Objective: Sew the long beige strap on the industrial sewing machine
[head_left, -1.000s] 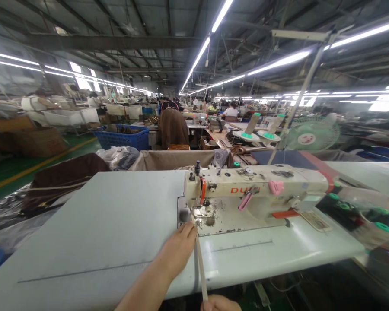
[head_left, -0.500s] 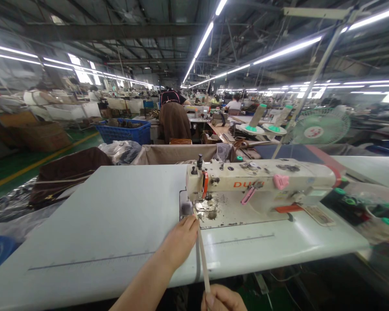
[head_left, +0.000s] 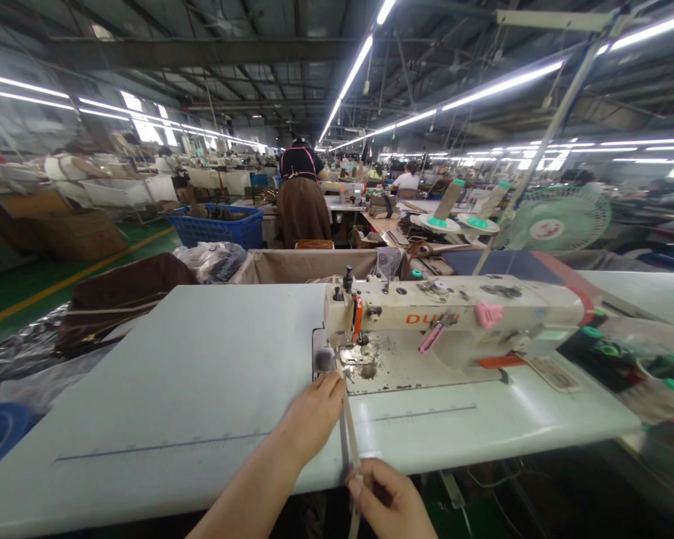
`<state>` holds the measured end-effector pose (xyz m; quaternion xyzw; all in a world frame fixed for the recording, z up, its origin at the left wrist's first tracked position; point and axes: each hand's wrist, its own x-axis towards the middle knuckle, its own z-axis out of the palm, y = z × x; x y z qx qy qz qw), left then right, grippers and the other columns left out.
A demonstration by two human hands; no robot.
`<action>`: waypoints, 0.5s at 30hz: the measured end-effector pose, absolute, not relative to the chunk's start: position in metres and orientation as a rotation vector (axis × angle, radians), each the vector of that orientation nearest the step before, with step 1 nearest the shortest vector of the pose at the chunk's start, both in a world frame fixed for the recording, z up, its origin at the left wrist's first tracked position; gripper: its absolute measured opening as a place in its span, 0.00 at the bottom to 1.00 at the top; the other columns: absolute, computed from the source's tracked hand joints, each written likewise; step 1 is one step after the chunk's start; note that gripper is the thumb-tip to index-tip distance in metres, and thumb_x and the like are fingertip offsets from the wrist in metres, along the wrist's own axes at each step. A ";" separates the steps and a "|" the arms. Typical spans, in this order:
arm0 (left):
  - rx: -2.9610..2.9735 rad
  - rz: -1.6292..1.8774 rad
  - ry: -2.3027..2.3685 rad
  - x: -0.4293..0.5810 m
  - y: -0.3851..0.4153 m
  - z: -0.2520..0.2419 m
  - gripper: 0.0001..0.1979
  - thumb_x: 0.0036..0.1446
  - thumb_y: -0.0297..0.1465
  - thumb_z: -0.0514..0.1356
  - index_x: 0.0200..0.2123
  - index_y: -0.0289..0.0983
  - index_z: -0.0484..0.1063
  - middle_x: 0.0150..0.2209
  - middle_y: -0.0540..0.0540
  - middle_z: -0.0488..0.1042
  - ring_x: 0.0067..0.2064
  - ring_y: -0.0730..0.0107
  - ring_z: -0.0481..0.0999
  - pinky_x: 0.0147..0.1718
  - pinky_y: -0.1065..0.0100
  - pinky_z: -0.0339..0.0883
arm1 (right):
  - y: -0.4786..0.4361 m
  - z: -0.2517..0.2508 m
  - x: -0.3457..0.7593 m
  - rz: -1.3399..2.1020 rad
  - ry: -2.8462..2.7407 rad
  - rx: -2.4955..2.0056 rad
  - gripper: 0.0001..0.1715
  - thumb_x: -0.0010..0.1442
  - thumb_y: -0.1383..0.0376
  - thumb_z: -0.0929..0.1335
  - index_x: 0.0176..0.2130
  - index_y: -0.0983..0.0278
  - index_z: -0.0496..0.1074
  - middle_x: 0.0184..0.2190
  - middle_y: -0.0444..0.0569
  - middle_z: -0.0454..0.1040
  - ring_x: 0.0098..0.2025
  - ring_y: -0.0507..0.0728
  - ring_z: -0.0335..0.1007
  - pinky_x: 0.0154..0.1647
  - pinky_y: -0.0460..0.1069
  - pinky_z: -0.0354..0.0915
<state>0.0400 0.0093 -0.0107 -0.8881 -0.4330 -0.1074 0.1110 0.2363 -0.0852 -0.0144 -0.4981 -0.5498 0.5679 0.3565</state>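
A cream industrial sewing machine (head_left: 449, 318) stands on a pale grey table (head_left: 202, 389). A narrow beige strap (head_left: 349, 434) runs from under the needle area toward me over the table's front edge. My left hand (head_left: 314, 415) lies on the table just in front of the presser foot, fingers together, pressing the strap's far end. My right hand (head_left: 390, 501) is at the table's front edge, thumb and fingers pinched on the strap's near part.
Thread cones (head_left: 668, 374) sit at the table's right end. A green fan (head_left: 556, 221) and spool stands (head_left: 446, 213) are behind the machine. Brown fabric (head_left: 117, 299) lies off the table's left. A person in a brown apron (head_left: 300, 198) stands beyond, near a blue crate (head_left: 219, 228).
My right hand has risen from below the table's edge into view, moving up along the strap. My left hand has stayed at the presser foot. The view has shifted slightly.
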 end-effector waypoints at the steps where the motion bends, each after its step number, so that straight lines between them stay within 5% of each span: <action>1: -2.609 -0.328 -1.284 0.040 0.009 -0.011 0.12 0.71 0.23 0.58 0.54 0.32 0.78 0.59 0.38 0.76 0.65 0.52 0.73 0.66 0.56 0.69 | -0.084 -0.014 0.236 1.478 -1.393 -1.297 0.44 0.50 0.25 0.73 0.29 0.63 0.76 0.23 0.41 0.61 0.29 0.54 0.55 0.33 0.50 0.58; 10: -2.558 -0.293 -1.228 0.041 0.009 -0.008 0.11 0.72 0.24 0.59 0.51 0.33 0.81 0.58 0.40 0.78 0.63 0.53 0.73 0.65 0.58 0.69 | -0.094 -0.009 0.240 1.723 -1.329 -1.264 0.46 0.50 0.24 0.73 0.30 0.65 0.79 0.24 0.45 0.69 0.28 0.53 0.62 0.33 0.49 0.59; 15: -2.573 -0.290 -1.239 0.041 0.010 -0.009 0.11 0.72 0.24 0.58 0.51 0.34 0.80 0.57 0.40 0.77 0.63 0.54 0.74 0.65 0.57 0.71 | -0.100 -0.017 0.247 1.729 -1.360 -1.201 0.41 0.58 0.29 0.72 0.31 0.64 0.83 0.24 0.44 0.70 0.27 0.52 0.63 0.32 0.47 0.59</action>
